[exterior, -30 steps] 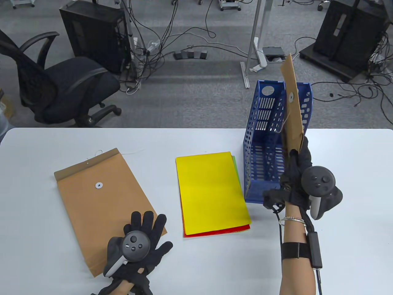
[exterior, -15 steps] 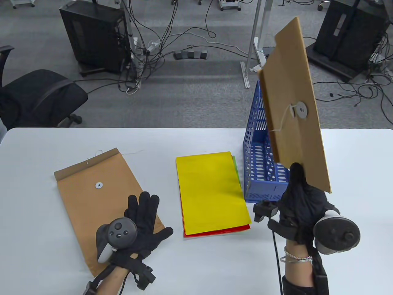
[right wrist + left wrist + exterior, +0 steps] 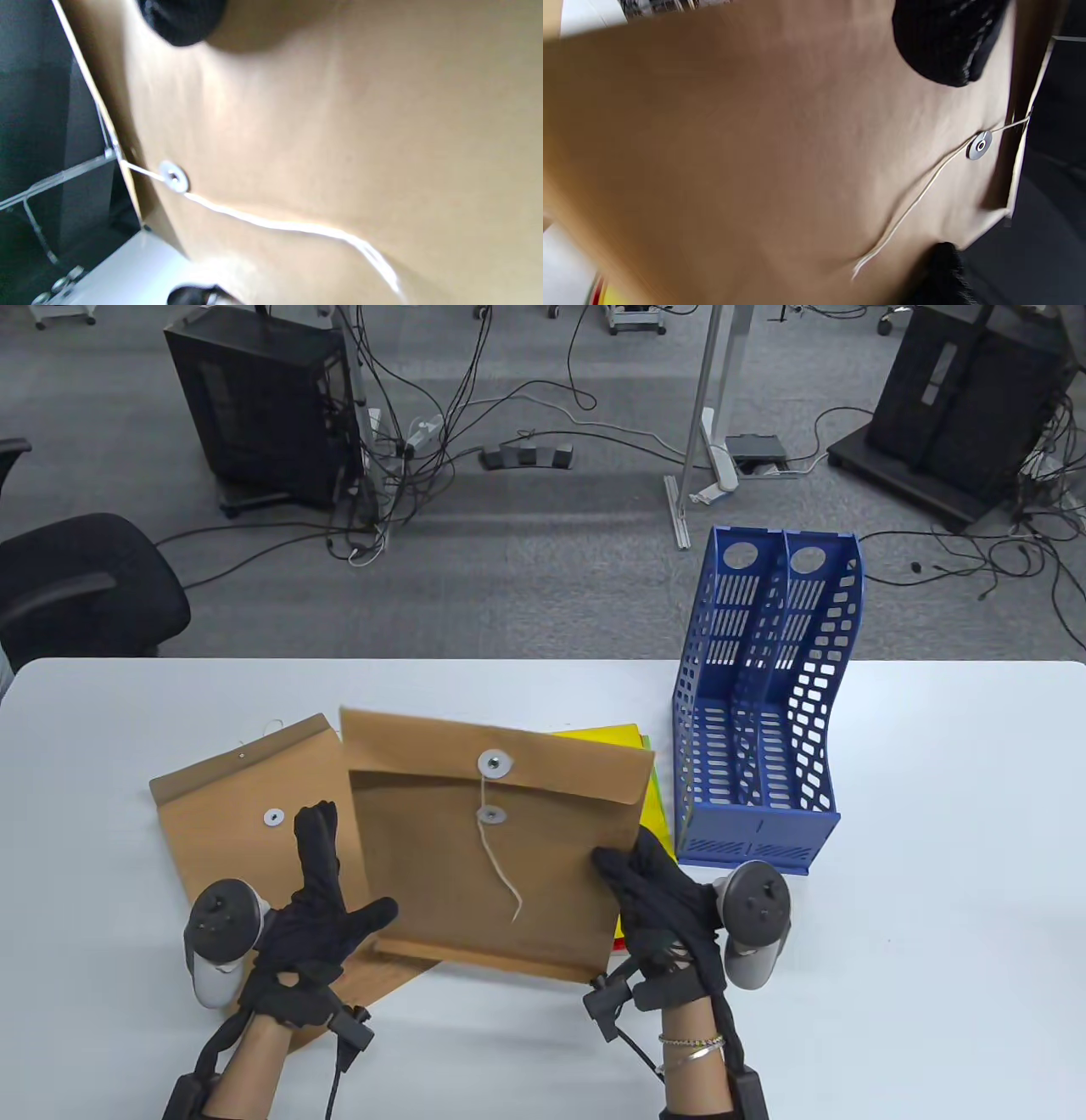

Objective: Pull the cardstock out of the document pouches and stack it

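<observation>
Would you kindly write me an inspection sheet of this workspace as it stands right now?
Surface: white table, bare at right.
Job's things: held pouch, flap closed, string hanging loose, lifted over the cardstock stack; only yellow, green and red edges show. Flat pouch lies at left.
Clutter: blue file rack, both slots look empty.
Grippers: left hand holds the held pouch's left lower edge; right hand grips its right lower corner.
Cables: glove leads at both wrists; floor cables beyond the table.
Surroundings: office chair, computer tower.
</observation>
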A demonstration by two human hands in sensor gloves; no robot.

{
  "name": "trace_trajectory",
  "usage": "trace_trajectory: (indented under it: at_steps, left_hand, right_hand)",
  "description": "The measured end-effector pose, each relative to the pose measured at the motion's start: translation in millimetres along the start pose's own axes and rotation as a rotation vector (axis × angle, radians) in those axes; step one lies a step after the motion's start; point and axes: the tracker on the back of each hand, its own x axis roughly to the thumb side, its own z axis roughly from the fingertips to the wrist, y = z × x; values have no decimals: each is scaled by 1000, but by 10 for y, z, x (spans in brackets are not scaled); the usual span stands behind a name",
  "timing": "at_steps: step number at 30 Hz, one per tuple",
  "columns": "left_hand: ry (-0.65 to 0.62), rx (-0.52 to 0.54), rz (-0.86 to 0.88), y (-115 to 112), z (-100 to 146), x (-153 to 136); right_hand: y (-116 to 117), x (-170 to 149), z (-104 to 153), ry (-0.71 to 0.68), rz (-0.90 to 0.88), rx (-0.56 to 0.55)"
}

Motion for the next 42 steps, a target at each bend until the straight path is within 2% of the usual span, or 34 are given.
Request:
trace_trajectory:
  at_steps: [2, 5, 7, 9, 12, 14, 16, 20, 23, 26, 28, 30, 35, 39, 42]
  left_hand:
    - [-40, -119, 104, -9, -33, -69]
    - [-72, -222, 309, -17, -44, -168]
    - [-92, -233, 459, -51, -54, -201]
    - [-91, -232, 465, -78, -56, -214]
    - [-48, -123, 451, -99, -55, -235]
    - [-51, -96, 459, -114, -52, -261]
    - [-50, -96, 478, -134, -44, -277]
    - [-72, -115, 539, -183, -43, -261]
    - [-97, -126, 558, -228, -38, -235]
    - [-96, -104, 555, -274, -38, -213]
    - [-98, -126, 521, -297, -36, -198]
    - [-89, -130, 473, -305, -34, -166]
    - [-59, -74, 385, -292, -20, -112]
    - [-76, -121, 327, -250, -18, -84]
    - [-76, -151, 312, -246, -29, -71]
  right_hand:
    - [103, -39, -58, 30, -53, 89]
    - [163, -38, -108, 66, 7, 65]
    - [214, -33, -120, 90, 67, 45]
    - [314, 50, -96, 86, 140, 12]
    - [470, 285, -21, 3, 480, -88]
    - [674, 458, 3, -76, 824, -131]
    - [964, 512, -47, -67, 1076, -116]
    - [1384, 439, -121, -28, 1333, -149]
    - [1635, 364, -128, -78, 1487, -276]
    - [1730, 346, -109, -153, 1514, -359]
    - [1704, 351, -86, -231, 1591, -447]
    - [1655, 348, -63, -287, 1630, -465]
    - [1562, 409, -33, -284, 1442, -358]
    - [1479, 565, 13, -297, 1346, -398]
    - [1343, 677, 44, -306, 1300, -482]
